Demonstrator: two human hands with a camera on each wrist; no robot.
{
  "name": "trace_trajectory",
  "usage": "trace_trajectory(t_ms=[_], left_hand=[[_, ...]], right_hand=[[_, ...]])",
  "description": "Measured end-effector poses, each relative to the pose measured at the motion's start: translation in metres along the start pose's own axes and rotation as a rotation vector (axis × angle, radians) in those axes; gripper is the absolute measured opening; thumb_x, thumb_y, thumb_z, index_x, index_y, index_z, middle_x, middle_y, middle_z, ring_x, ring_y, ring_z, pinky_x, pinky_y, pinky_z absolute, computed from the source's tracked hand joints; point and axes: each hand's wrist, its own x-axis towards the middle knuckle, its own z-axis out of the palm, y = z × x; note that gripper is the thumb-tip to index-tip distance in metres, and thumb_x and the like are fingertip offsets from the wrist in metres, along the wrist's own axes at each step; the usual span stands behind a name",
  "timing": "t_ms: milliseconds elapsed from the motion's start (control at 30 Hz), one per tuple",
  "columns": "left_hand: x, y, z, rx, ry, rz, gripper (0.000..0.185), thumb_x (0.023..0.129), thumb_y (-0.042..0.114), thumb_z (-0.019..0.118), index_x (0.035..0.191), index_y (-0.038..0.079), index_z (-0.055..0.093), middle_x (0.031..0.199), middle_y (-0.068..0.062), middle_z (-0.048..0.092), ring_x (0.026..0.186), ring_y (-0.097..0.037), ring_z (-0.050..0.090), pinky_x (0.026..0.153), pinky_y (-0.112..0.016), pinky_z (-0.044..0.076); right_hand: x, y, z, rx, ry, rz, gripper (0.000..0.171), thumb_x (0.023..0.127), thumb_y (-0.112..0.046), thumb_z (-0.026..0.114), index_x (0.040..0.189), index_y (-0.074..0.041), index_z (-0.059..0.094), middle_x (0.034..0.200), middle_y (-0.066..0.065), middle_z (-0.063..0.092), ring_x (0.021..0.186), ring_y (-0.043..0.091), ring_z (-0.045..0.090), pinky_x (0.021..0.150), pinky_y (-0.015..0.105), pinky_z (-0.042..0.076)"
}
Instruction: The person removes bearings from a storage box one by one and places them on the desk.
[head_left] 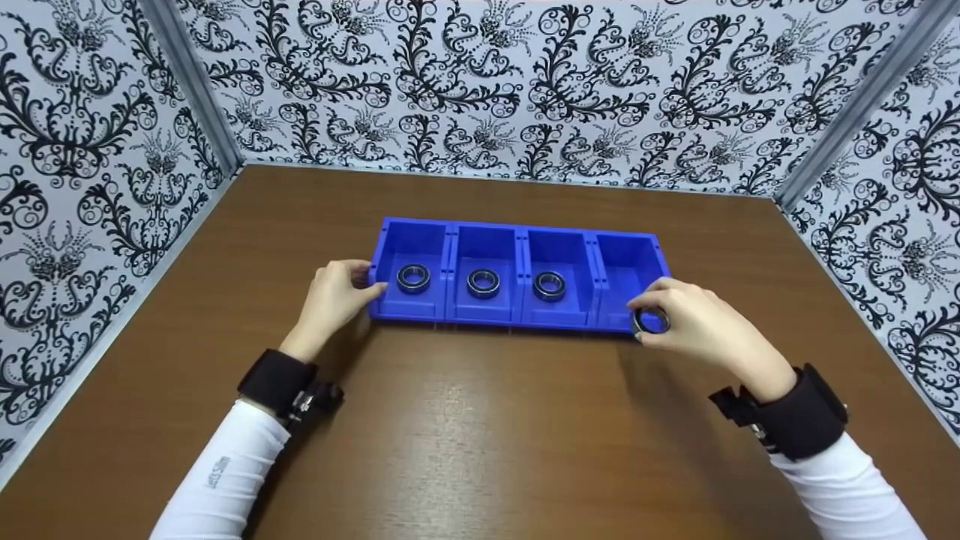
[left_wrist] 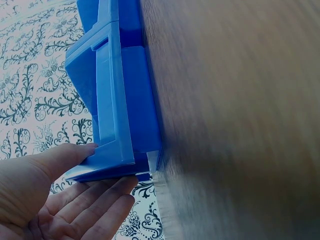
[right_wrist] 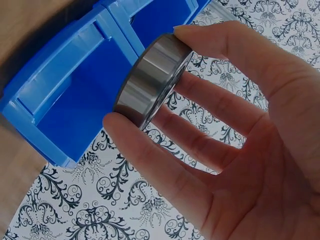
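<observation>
A row of four joined blue bins (head_left: 517, 234) stands on the brown table. The three bins on the left each hold one steel bearing (head_left: 413, 277) (head_left: 483, 283) (head_left: 550, 286); the rightmost bin (right_wrist: 80, 100) is empty. My right hand (head_left: 654, 309) pinches a fourth bearing (right_wrist: 150, 80) by its rim between thumb and forefinger, at the front edge of that rightmost bin. My left hand (head_left: 360, 285) rests against the left end of the row, its fingers (left_wrist: 100, 205) straight along the end wall (left_wrist: 120, 100) and its thumb on the rim.
Patterned black-and-white walls (head_left: 525, 90) close the brown table (head_left: 480, 435) in at the back and on both sides. The bins sit in the middle of the table, a little toward the back.
</observation>
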Motion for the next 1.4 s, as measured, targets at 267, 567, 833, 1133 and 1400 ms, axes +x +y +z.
trace_trajectory(t_ms=[267, 567, 833, 1133, 1400], left_hand=[[0.000, 0.001, 0.000, 0.003, 0.000, 0.003, 0.045, 0.091, 0.015, 0.075, 0.127, -0.010, 0.066, 0.123, -0.027, 0.072, 0.114, -0.041, 0.071, 0.101, -0.054, 0.054], [0.001, 0.000, 0.000, 0.002, -0.001, 0.001, 0.046, 0.090, 0.016, 0.075, 0.127, -0.010, 0.066, 0.123, -0.027, 0.072, 0.113, -0.041, 0.071, 0.101, -0.054, 0.055], [-0.001, 0.001, 0.000, 0.005, -0.005, -0.003, 0.046, 0.091, 0.017, 0.074, 0.128, -0.009, 0.066, 0.124, -0.027, 0.071, 0.117, -0.041, 0.070, 0.100, -0.054, 0.054], [-0.001, 0.000, 0.000, 0.006, -0.003, 0.001, 0.046, 0.091, 0.017, 0.074, 0.127, -0.010, 0.066, 0.123, -0.027, 0.071, 0.117, -0.041, 0.070, 0.101, -0.054, 0.054], [0.000, 0.000, 0.000, 0.002, -0.001, -0.002, 0.045, 0.091, 0.017, 0.075, 0.127, -0.010, 0.066, 0.124, -0.027, 0.071, 0.117, -0.041, 0.070, 0.102, -0.054, 0.053]], right_hand=[[-0.008, -0.002, 0.005, 0.007, -0.004, -0.006, 0.025, 0.084, -0.014, 0.075, 0.109, -0.011, 0.078, 0.103, 0.006, 0.071, 0.089, 0.021, 0.067, 0.076, 0.040, 0.053], [-0.016, -0.002, 0.010, 0.017, -0.011, -0.008, 0.026, 0.082, -0.013, 0.077, 0.108, -0.012, 0.077, 0.102, 0.005, 0.071, 0.090, 0.021, 0.068, 0.077, 0.041, 0.055], [-0.022, -0.002, 0.019, 0.006, -0.005, -0.019, 0.027, 0.080, -0.017, 0.080, 0.106, -0.010, 0.077, 0.102, 0.004, 0.070, 0.091, 0.024, 0.069, 0.077, 0.043, 0.056], [-0.027, -0.001, 0.026, 0.007, -0.011, -0.043, 0.021, 0.078, -0.017, 0.081, 0.098, -0.017, 0.074, 0.095, -0.001, 0.065, 0.081, 0.016, 0.064, 0.070, 0.035, 0.052], [-0.031, 0.000, 0.030, 0.020, -0.046, -0.050, 0.020, 0.078, -0.017, 0.081, 0.097, -0.018, 0.073, 0.094, -0.002, 0.065, 0.082, 0.014, 0.062, 0.070, 0.031, 0.051]])
